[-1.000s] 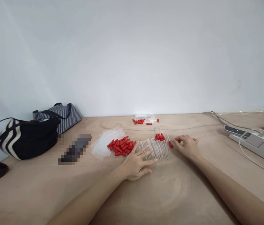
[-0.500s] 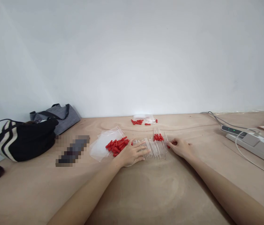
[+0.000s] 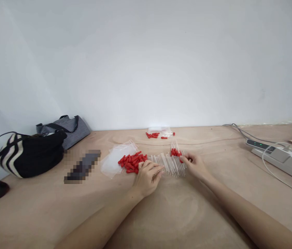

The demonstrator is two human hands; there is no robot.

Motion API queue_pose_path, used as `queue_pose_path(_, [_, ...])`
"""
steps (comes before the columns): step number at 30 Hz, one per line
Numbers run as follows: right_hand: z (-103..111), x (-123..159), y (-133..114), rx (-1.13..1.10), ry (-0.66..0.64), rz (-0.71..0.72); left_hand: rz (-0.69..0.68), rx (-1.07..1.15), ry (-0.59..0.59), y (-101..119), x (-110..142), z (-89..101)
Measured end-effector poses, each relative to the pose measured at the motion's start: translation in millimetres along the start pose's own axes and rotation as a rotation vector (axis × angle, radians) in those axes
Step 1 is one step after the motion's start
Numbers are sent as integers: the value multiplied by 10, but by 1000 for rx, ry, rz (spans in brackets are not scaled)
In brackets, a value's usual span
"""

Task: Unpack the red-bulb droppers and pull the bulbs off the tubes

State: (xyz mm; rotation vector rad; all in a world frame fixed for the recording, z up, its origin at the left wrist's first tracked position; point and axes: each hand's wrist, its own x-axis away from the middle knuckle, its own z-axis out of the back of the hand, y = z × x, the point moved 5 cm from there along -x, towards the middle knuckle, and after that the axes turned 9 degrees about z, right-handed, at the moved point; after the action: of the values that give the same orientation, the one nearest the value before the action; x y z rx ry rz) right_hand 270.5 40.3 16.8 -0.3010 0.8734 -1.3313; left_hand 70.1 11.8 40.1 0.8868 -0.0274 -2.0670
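A row of clear glass dropper tubes (image 3: 171, 164) lies side by side on the wooden table. My left hand (image 3: 148, 176) is at the row's near left part, thumb and fingertips pinched around what looks like one tube. To its left is a heap of red rubber bulbs (image 3: 132, 162). At the row's right end, my right hand (image 3: 194, 166) pinches a red rubber bulb between thumb and forefinger; whether a tube is fitted in it cannot be seen. Several droppers with red bulbs (image 3: 175, 152) lie just behind the row.
Clear plastic bags (image 3: 116, 159) lie left of the bulbs. More red bulbs (image 3: 153, 135) and a bag (image 3: 159, 130) are near the wall. A blurred dark object (image 3: 83, 166), a black bag (image 3: 37, 155) and a striped bag (image 3: 77, 133) stand left; a power strip (image 3: 280, 155) lies right.
My left hand has turned from lying flat over the tubes to a pinch at their near side. The right hand has moved slightly left and up, bringing the red bulb toward the droppers behind the row.
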Motion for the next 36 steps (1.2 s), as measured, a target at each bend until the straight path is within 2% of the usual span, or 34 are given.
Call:
queue_pose_path(2, [-77, 113, -250, -35, 23, 144, 82, 25, -39, 45, -24, -34])
queue_pose_path(5, [-181, 291, -553, 31, 29, 268, 133, 61, -53, 108, -42, -76])
queue_pose_path(9, [-220, 401, -735, 125, 31, 423, 186, 82, 0, 92, -52, -26])
queue_pose_path(12, [-94, 414, -716, 253, 228, 497, 156, -20, 27, 19, -51, 81])
queue_pose_path(14, [-17, 437, -702, 356, 373, 566, 68, -123, 23, -26, -24, 135])
queue_pose_path(15, [-12, 452, -706, 404, 404, 620, 21, -166, 21, -46, 2, 151])
queue_pose_path(17, [-75, 478, -729, 477, 365, 748, -54, -218, 32, -79, 68, 166])
queue_pose_path(20, [-242, 511, -758, 514, 227, 876, -117, -230, 72, -84, 163, 158])
queue_pose_path(26, [-409, 537, -734, 518, 154, 909, -176, -219, 122, -42, 198, 111])
queue_pose_path(33, [-377, 558, -704, 526, 124, 947, -223, -304, 196, -33, 176, 146])
queue_pose_path(36, [-343, 570, -738, 512, 88, 994, -262, -389, 187, 12, 196, 158])
